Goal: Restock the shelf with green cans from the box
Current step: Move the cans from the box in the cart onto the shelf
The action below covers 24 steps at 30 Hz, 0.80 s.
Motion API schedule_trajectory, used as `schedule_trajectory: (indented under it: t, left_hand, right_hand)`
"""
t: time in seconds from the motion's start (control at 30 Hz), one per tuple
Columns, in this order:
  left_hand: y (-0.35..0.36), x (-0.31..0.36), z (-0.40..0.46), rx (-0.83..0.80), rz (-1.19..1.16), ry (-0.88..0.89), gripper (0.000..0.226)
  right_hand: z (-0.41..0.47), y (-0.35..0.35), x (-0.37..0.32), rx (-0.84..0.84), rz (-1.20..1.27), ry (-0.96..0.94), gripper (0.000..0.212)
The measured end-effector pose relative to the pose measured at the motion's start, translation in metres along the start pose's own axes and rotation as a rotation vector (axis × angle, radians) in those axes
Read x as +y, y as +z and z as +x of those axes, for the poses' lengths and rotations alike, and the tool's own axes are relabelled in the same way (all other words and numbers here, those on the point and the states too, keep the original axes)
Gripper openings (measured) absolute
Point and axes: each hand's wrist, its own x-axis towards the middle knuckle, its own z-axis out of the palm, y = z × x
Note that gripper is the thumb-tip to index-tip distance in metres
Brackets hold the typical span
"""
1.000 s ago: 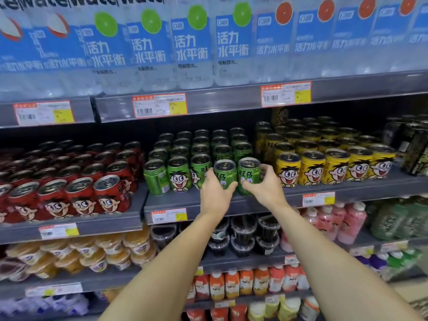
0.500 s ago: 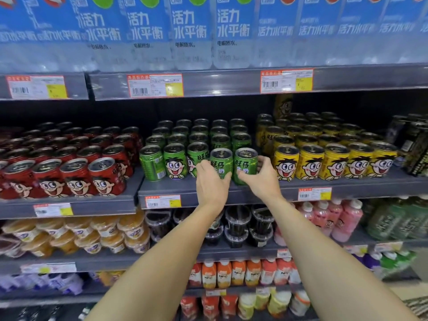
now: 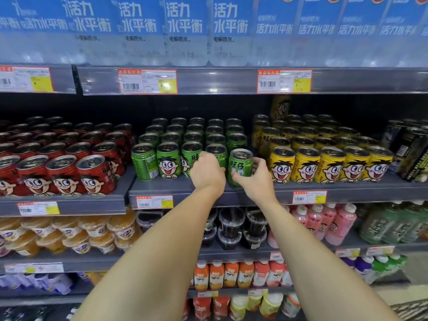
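Green can (image 3: pixel 240 166) at shelf (image 3: pixel 231 191) front: right hand (image 3: pixel 256 179) grips it, left hand (image 3: pixel 207 173) curls round neighbouring can (image 3: pixel 216 152). Both lower than before.

Both hands reached to the front row of green cans (image 3: pixel 168 162) on the shelf (image 3: pixel 176 189). The left hand (image 3: pixel 206 172) covered one can (image 3: pixel 216 154); the right hand (image 3: pixel 256 179) gripped the rightmost can (image 3: pixel 240 166), just left of the yellow cans (image 3: pixel 330 166).
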Motion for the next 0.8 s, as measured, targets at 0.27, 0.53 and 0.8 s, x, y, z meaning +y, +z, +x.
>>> schedule_trajectory:
  t: [0.27,0.53,0.8]
  left_hand:
    - [0.0011,0.0049,0.002,-0.018,-0.021,-0.033,0.052]
    - [0.0024,0.0104,0.006,-0.025,-0.026,-0.053,0.055]
    - [0.0028,0.0038,0.0089,-0.046,0.081,0.046,0.05]
  right_hand:
    - [0.0,0.001,0.0005,0.001,0.029,0.019,0.064]
    - [-0.0014,0.0018,-0.0016,-0.014,0.05,0.05,0.065]
    - [-0.0023,-0.001,-0.002,-0.03,0.08,0.066,0.063]
